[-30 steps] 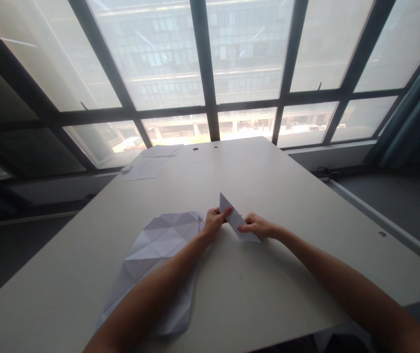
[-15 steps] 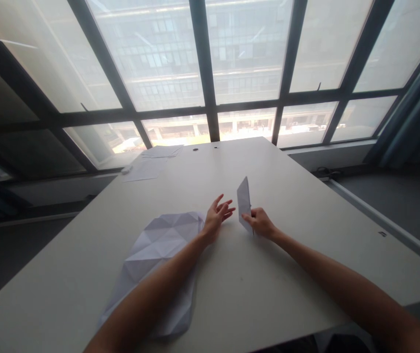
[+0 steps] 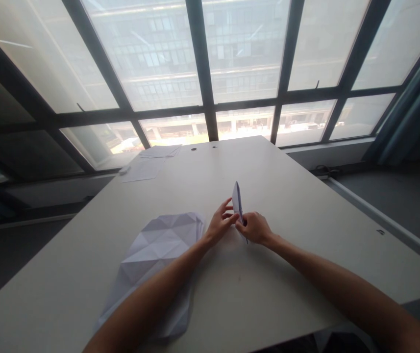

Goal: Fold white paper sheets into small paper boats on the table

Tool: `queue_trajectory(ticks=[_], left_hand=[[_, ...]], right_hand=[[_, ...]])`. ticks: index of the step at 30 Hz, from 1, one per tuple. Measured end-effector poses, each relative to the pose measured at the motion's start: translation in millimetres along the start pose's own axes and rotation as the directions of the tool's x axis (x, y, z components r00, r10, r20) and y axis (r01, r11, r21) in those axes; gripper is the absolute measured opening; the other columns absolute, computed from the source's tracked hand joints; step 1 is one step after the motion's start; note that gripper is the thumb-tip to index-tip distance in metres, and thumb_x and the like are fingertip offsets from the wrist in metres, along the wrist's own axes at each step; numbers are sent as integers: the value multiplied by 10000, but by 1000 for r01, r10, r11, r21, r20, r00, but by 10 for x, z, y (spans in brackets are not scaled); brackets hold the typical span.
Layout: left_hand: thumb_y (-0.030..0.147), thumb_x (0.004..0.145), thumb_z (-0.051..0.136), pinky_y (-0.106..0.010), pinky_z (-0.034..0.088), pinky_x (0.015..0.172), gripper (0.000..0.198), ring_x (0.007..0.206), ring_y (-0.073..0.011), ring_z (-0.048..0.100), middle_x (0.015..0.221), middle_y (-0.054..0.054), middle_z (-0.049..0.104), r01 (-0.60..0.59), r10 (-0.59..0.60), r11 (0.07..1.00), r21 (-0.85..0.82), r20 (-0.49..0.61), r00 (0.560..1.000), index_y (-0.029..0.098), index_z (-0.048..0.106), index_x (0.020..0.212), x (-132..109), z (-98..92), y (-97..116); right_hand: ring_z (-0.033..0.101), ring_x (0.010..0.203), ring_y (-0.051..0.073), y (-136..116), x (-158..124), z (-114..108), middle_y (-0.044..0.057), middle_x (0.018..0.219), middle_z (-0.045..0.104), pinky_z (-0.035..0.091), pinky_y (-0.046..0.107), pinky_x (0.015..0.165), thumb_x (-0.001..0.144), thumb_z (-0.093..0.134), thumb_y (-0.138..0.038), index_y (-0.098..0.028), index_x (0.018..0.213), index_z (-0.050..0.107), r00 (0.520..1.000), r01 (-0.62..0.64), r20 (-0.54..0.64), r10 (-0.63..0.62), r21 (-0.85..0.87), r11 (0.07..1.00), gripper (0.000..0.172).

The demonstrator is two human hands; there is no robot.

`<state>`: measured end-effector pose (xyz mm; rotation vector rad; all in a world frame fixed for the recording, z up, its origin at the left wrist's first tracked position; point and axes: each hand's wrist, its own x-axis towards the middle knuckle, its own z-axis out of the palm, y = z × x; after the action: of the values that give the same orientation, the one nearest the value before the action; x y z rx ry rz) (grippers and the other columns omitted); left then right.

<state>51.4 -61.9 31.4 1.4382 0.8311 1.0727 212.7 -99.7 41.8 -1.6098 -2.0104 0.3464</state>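
A small folded white paper piece (image 3: pixel 236 201) stands nearly on edge above the pale table (image 3: pixel 286 206). My right hand (image 3: pixel 256 228) is closed round its lower part. My left hand (image 3: pixel 221 221) reaches in from the left, its fingertips touching the paper's left face, fingers loosely bent and pinching it. Both forearms stretch over the table from the near edge. To the left, under my left forearm, lies a large creased white paper sheet (image 3: pixel 158 255), flat on the table.
Loose white sheets (image 3: pixel 151 162) lie at the table's far left corner, near two small round holes (image 3: pixel 203 147). A large window with dark frames (image 3: pixel 202 73) rises behind the table. The table's near edge runs close under my elbows.
The folded paper, first held low by both hands, was lifted on edge by my right hand while my left let go. Now my left hand has come back to it.
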Motion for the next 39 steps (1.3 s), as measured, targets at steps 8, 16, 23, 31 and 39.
queue_trajectory(ticks=[8, 16, 23, 31, 39], left_hand=[[370, 873, 579, -307, 519, 730, 486, 895, -226, 643, 1110, -110, 641, -33, 26, 996, 86, 75, 997, 160, 548, 1310, -33, -23, 88], [309, 827, 607, -292, 478, 774, 280, 870, -218, 610, 945, -75, 675, -25, 21, 996, 81, 46, 999, 125, 666, 1030, -18, 7, 107], [351, 798, 652, -266, 446, 712, 280, 811, -206, 581, 901, -77, 666, -41, 32, 993, 109, 82, 996, 117, 691, 947, 14, 5, 24], [412, 812, 622, -229, 341, 574, 318, 620, -139, 492, 658, -16, 574, -25, 16, 975, 222, 41, 999, 123, 650, 681, -3, 14, 32], [426, 739, 676, -241, 354, 560, 323, 590, -148, 528, 672, -39, 632, 192, -190, 980, 52, -45, 981, 105, 679, 706, 17, -39, -45]], right_hand=[[578, 619, 156, -41, -24, -82, 26, 716, 685, 277, 249, 575, 880, 491, -597, -205, 751, 665, 988, 156, 8, -155, -64, 986, 448], [521, 562, 132, 156, 61, -4, 14, 607, 622, 290, 233, 547, 930, 420, -462, -173, 653, 620, 998, 36, -60, -25, 188, 981, 447], [492, 516, 126, 244, 137, 126, 11, 582, 576, 323, 221, 494, 847, 471, -341, -147, 673, 609, 998, -17, -46, 50, 537, 843, 295], [373, 491, 94, 335, 176, 204, -25, 511, 443, 257, 214, 453, 807, 503, -369, -153, 545, 513, 998, -26, -32, 56, 587, 809, 340], [416, 439, 96, 401, 201, 166, -11, 486, 509, 291, 215, 436, 765, 586, -430, -131, 577, 605, 981, -188, 110, 160, 739, 647, 353]])
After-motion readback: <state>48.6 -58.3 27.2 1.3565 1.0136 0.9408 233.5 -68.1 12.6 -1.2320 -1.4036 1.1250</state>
